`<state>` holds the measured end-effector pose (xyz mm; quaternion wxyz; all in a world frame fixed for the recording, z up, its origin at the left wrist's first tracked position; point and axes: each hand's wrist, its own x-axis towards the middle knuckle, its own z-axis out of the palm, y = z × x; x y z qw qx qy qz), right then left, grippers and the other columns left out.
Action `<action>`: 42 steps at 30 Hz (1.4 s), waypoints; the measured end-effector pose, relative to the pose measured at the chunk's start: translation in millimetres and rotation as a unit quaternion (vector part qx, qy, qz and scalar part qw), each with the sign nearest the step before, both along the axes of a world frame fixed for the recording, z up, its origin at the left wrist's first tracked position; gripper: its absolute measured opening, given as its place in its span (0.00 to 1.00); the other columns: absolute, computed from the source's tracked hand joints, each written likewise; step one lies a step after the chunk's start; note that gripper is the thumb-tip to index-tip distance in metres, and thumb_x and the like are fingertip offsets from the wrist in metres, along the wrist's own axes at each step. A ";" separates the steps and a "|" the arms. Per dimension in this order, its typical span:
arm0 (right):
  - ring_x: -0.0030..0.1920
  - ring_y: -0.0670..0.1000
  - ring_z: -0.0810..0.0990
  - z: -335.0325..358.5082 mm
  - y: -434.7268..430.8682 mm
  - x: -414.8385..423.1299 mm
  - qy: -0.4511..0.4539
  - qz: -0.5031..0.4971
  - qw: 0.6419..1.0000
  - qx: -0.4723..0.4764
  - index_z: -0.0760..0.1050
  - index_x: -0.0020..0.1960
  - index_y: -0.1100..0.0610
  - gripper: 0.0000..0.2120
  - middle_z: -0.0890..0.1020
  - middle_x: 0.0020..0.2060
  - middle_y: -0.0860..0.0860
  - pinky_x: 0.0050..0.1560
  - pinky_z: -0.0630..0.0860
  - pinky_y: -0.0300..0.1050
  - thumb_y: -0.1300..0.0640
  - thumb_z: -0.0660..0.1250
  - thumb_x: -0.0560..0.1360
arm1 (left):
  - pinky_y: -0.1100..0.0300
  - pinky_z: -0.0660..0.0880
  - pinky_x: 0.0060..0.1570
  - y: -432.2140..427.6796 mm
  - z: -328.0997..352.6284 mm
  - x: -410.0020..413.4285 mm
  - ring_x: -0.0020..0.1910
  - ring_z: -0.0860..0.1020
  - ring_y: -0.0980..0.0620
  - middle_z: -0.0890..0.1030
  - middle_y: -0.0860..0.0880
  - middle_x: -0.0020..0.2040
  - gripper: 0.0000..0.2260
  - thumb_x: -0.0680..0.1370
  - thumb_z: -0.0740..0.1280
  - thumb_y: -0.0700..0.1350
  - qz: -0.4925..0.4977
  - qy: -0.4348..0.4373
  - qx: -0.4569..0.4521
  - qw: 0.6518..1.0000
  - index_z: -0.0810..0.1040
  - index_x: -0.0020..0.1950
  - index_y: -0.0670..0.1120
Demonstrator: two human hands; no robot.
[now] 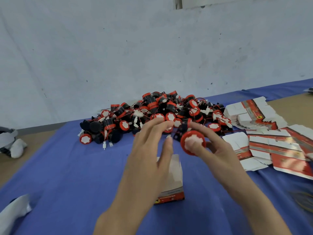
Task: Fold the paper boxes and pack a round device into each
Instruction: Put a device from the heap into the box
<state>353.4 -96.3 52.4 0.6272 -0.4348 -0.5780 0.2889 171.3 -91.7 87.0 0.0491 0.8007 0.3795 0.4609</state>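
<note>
Right hand [218, 150] pinches one red round plastic device with a white face [185, 150], thumb on the white face, other fingers behind the rim, held up off the blue-cloth worktop [67, 167]. Left hand [149, 150] holds nothing, fingers straight and spread, hovering just beside the device on its left. The move turns on the folded white-and-red paper box [174, 182]. It sits on the worktop toward the near edge from both hands, partly hidden under the left palm and wrist. White flaps are open at its far end, the red printed band is at its near end, and its long axis runs roughly near-to-far. Exact tilt of the mouth cannot be told. The left hand is nearer the box, and the device hangs just right of and beyond the open end. Judged next: the device must travel toward the near edge and down into that opening, with the left hand free to steady the box. A heap of red-and-black round devices with wires [152, 109] lies past the hands, mid-worktop. Flat printed box blanks [277, 146] are spread at the right edge.
</note>
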 end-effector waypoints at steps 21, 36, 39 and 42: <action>0.48 0.45 0.75 -2.6 -19.8 -64.7 -0.400 -0.026 0.916 0.028 0.53 0.67 0.26 0.29 0.67 0.51 0.37 0.45 0.76 0.41 0.44 0.66 0.76 | 0.67 0.70 0.53 -5.6 -5.7 -58.8 0.50 0.76 0.61 0.81 0.64 0.48 0.04 0.80 0.64 0.56 0.013 0.039 0.013 0.999 0.73 0.54 0.61; 0.54 0.57 0.86 -1.1 -18.1 -79.8 0.243 0.080 0.966 -0.022 0.71 0.70 0.43 0.26 0.86 0.54 0.55 0.54 0.81 0.46 0.51 0.74 0.74 | 0.68 0.77 0.42 -4.8 -21.8 -38.8 0.46 0.82 0.58 0.82 0.60 0.44 0.03 0.80 0.62 0.54 -0.069 -0.208 -0.107 0.970 0.76 0.51 0.60; 0.56 0.58 0.85 -1.5 -17.8 -84.8 0.295 0.090 0.951 -0.018 0.68 0.72 0.50 0.28 0.85 0.56 0.57 0.52 0.81 0.43 0.50 0.72 0.75 | 0.71 0.75 0.41 -12.3 -29.5 -27.3 0.46 0.82 0.58 0.83 0.59 0.45 0.04 0.83 0.63 0.51 -0.079 -0.235 -0.125 0.961 0.75 0.51 0.59; 0.54 0.49 0.85 -2.1 -19.7 -85.9 0.222 0.025 0.974 -0.028 0.69 0.70 0.44 0.32 0.86 0.53 0.48 0.51 0.79 0.44 0.39 0.72 0.68 | 0.73 0.74 0.41 -19.9 -28.7 -20.2 0.46 0.82 0.59 0.84 0.60 0.47 0.05 0.82 0.61 0.54 -0.094 -0.267 -0.152 0.947 0.75 0.54 0.63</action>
